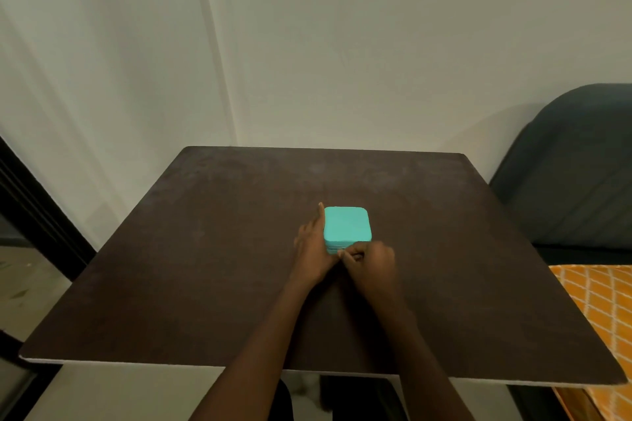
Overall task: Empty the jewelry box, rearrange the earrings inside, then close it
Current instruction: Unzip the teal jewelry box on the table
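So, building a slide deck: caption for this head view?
Left hand steadies a closed turquoise jewelry box on a dark table while right hand pinches at its front edge.

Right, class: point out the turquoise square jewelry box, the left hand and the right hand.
turquoise square jewelry box [347,225]: head view, middle of its closed lid.
left hand [313,246]: head view, back of the hand beside the box.
right hand [371,258]: head view, its knuckles.

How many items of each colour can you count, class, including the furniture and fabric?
Turquoise: 1, the closed jewelry box
Dark brown: 1, the table
Dark grey: 1, the upholstered seat
Orange: 1, the patterned cloth
Total: 4
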